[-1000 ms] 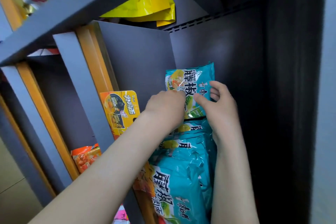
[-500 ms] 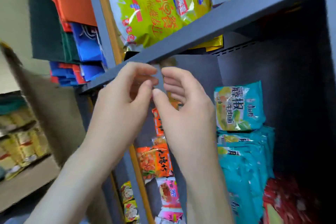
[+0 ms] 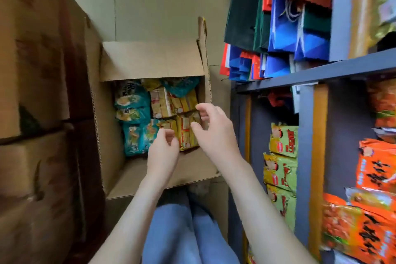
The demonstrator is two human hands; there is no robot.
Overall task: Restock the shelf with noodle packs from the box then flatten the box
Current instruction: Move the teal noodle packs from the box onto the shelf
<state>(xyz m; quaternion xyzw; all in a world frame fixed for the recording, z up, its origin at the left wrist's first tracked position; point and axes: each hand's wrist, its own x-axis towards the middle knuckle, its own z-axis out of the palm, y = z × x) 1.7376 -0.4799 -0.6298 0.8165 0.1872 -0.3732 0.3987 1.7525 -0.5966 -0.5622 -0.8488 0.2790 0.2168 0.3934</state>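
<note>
An open cardboard box (image 3: 150, 60) stands on the floor in front of me, flaps up. Inside lie several teal noodle packs (image 3: 132, 111) on the left and several yellow noodle packs (image 3: 171, 103) on the right. My left hand (image 3: 164, 152) hovers over the box's near side, fingers loosely curled, holding nothing. My right hand (image 3: 214, 130) hangs just above the yellow packs with thumb and fingers apart, empty. The grey shelf (image 3: 310, 73) rises on the right.
Stacked brown cartons (image 3: 38, 92) wall off the left side. The shelf holds green snack bags (image 3: 280, 156), orange bags (image 3: 375, 178) and hanging blue and red paper bags (image 3: 289, 34). My legs in blue jeans (image 3: 182, 231) are below the box.
My view swung from the shelf down to the box. Both hands left the teal pack on the shelf, came together at the shelf edge, then dropped over the box.
</note>
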